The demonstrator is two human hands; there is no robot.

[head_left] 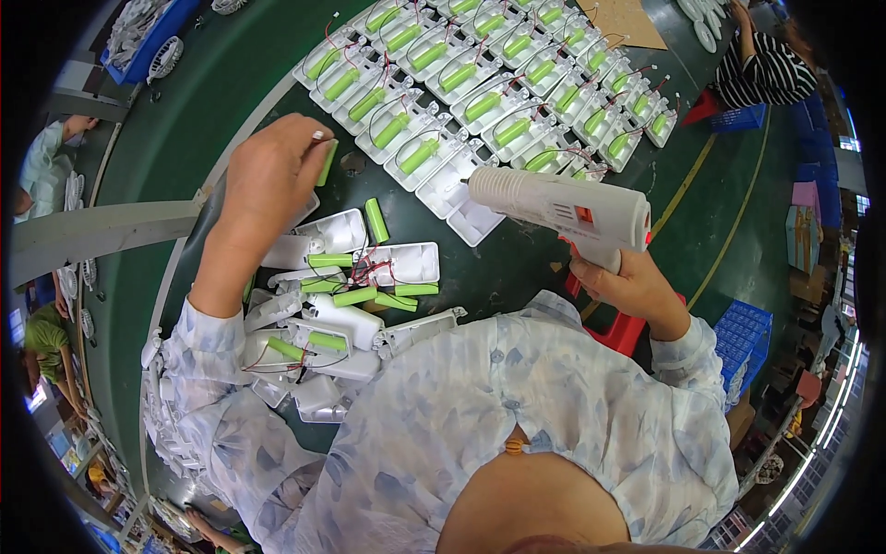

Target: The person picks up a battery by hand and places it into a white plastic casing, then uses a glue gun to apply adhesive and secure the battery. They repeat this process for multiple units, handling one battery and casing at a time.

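Note:
My right hand (632,282) grips a white hot glue gun (563,205). Its nozzle points left, over an open white plastic casing (449,185) with no battery in it, at the near edge of the laid-out rows. My left hand (277,171) is closed, thumb and fingers pinched on a green cylindrical battery (327,164); a small white connector shows by the fingertips. Below that hand, loose green batteries (377,221) with red and black wires lie in a heap with white casings (346,319).
Rows of open white casings (461,69), most holding a green battery, cover the far part of the green table (221,102). Brown cardboard (628,23) lies beyond them. A grey metal bar (101,235) stands at left. Another person in a striped top (761,74) sits far right, near blue crates (741,337).

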